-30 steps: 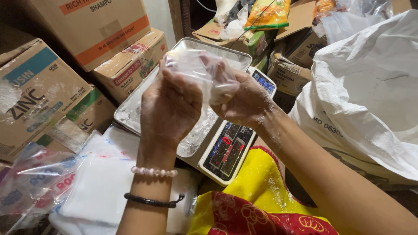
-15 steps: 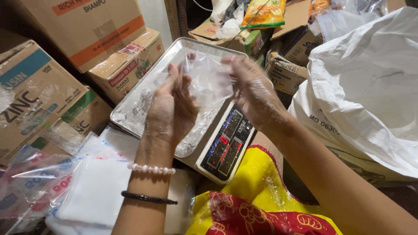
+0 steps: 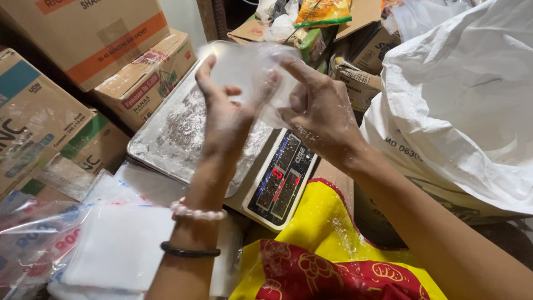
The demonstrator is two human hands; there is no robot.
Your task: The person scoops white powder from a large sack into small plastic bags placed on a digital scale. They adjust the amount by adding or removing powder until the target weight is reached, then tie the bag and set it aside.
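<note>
Opening a clear plastic bag (image 3: pixel 252 69) above the scale's metal tray (image 3: pixel 166 139).
Left hand (image 3: pixel 225 114) and right hand (image 3: pixel 319 111) pinched its film between floury fingers; the bag looked empty, filling undone.

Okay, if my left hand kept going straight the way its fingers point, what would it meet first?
The left hand points up and away, already touching the clear plastic bag that both hands hold. Past that, probably the cardboard boxes and packets behind the metal tray, though depth is unclear.
</note>
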